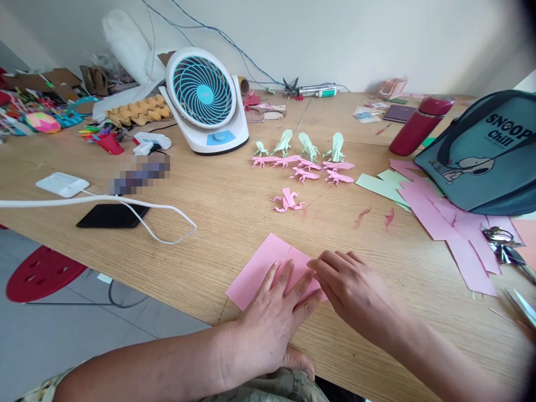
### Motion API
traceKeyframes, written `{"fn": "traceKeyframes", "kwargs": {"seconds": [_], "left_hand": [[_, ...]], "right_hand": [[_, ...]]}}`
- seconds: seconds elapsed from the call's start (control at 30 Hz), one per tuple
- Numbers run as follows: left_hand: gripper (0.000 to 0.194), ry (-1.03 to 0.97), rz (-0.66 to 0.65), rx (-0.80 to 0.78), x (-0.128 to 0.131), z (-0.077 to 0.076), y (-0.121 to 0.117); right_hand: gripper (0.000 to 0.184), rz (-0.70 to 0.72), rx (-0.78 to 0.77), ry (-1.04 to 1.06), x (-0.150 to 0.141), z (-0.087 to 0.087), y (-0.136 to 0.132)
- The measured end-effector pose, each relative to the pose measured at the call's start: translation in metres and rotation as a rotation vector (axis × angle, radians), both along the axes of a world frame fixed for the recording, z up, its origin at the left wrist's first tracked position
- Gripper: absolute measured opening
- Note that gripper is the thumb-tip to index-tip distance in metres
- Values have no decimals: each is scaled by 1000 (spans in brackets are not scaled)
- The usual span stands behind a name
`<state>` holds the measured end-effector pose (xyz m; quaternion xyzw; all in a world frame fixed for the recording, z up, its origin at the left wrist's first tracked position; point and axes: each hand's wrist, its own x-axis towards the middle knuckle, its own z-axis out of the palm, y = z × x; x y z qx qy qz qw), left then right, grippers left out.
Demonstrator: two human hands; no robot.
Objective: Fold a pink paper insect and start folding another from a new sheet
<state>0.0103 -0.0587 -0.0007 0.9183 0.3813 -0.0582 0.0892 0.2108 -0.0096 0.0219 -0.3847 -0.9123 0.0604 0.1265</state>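
Note:
A pink sheet of paper [255, 274] with a crease across it lies near the table's front edge. Pressed flat over its lower part is my left hand [274, 310], fingers spread. My right hand [352, 282] has its thumb and fingers closed at the sheet's right edge, partly hiding it. Just beyond the sheet sits a folded pink paper insect [287, 200]. Farther back are several more pink paper insects [305, 175], with a row of green paper insects [309, 147] behind them.
Pink paper strips [431, 209] and green paper [379, 187] lie at right beside a teal bag [486, 156] and red flask [419, 127]. Scissors [521, 307] rest at the right edge. A fan [205, 100], white cable [176, 209] and black phone [109, 216] are at left.

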Motion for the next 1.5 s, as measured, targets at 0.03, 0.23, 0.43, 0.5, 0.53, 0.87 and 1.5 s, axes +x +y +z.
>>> {"fn": "traceKeyframes", "kwargs": {"seconds": [0.03,0.23,0.43,0.5,0.53,0.87,1.5], "left_hand": [[113,-3,0,-12,0,1,0],[108,-63,1,16,-3,3,-1],[109,-88,-21,42,-6,5,2],[107,-77,-37,19,-8,7,5],[105,-74,-50,1,-9,7,6],[108,-24,-118,14,-25,8,-5],[103,53,22,37,-51,1,-46]], "right_hand": [[24,-2,-54,45,-5,-1,9],[20,59,-107,237,-20,-26,43],[26,91,-24,187,-19,-39,47],[26,93,-9,164,-19,-38,47],[25,92,-2,150,-20,-37,47],[23,84,58,96,-20,-39,46],[29,98,62,108,-18,-41,47]]}}
